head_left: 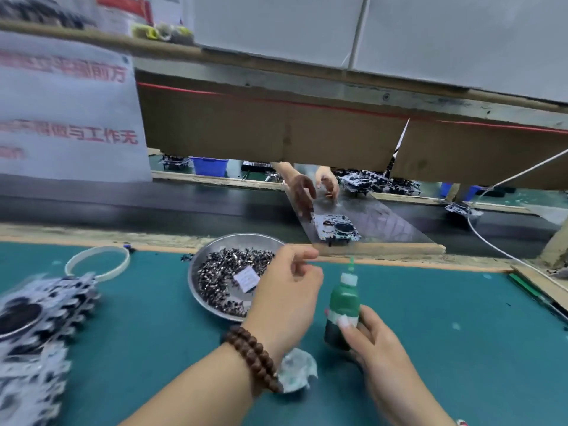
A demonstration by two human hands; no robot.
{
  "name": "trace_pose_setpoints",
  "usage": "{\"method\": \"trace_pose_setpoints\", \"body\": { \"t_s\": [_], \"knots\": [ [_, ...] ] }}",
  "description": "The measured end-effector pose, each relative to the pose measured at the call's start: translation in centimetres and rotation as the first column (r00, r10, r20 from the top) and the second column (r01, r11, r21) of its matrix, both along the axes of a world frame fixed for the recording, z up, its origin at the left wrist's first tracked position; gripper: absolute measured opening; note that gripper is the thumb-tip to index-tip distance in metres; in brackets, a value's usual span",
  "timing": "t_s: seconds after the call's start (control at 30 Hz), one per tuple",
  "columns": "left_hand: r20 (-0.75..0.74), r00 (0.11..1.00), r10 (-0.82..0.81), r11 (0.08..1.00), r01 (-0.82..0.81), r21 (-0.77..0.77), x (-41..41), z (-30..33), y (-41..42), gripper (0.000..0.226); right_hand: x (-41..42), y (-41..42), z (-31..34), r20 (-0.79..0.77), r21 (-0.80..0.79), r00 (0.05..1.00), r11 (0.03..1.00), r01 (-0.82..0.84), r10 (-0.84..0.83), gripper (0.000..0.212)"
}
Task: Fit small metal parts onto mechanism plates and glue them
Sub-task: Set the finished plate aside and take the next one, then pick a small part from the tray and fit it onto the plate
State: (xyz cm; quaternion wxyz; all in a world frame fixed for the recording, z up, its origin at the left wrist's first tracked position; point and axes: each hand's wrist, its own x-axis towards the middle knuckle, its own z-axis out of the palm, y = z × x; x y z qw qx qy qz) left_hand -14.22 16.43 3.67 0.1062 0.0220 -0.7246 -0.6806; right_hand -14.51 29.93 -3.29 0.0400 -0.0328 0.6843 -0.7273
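Note:
A round metal dish [203, 298] full of small metal parts [224, 272] sits on the green mat, with a white paper slip on the pile. My left hand [285, 290] hovers over the dish's right rim, fingers loosely curled; whether it holds a part I cannot tell. My right hand [368, 342] grips a green glue bottle [344, 302] standing upright, nozzle up. A mechanism plate [336, 229] lies on a clear sheet [384, 219] across the conveyor belt. A blurred stack of mechanism plates [40, 327] stands at the left.
Another person's hands [310, 186] work beyond the belt. A white ring [98, 262] lies at the mat's back left. A crumpled wrapper [296, 372] lies under my left wrist. A white cable [491, 244] crosses at the right. A wooden shelf hangs overhead.

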Motion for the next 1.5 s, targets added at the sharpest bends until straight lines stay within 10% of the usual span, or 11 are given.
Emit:
{"method": "trace_pose_setpoints", "body": {
  "t_s": [0.3, 0.6, 0.83, 1.0, 1.5],
  "knots": [
    [0.082, 0.996, -0.023, 0.997, 0.028, -0.066, 11.0, -3.0, -6.8, 0.017, 1.3, -0.1, -2.2, -0.156, 0.433, 0.987, 0.896, 0.102, -0.037, 0.024],
    [-0.149, 0.986, 0.074, 0.967, -0.107, -0.232, 17.4, -1.6, -12.0, 0.029, 1.0, 1.3, -3.9, -0.174, 0.456, 0.983, 0.879, 0.139, -0.065, 0.051],
    [-0.393, 0.830, 0.396, 0.483, -0.552, -0.679, 17.1, -1.4, -18.7, 0.020, 0.3, 3.5, -4.8, -0.079, 0.388, 0.988, 0.909, 0.150, -0.129, 0.050],
    [-0.302, 0.823, 0.480, 0.423, -0.519, -0.743, 16.7, -3.0, -20.8, 0.037, 2.8, 0.7, -3.1, -0.263, 0.393, 0.933, 0.856, 0.335, -0.244, 0.040],
    [-0.184, 0.889, 0.419, 0.592, -0.422, -0.686, 15.2, -9.6, -27.1, 0.051, 6.9, -6.4, 2.0, -0.415, 0.055, 0.877, 0.955, 0.293, -0.245, 0.031]
  ]
}}
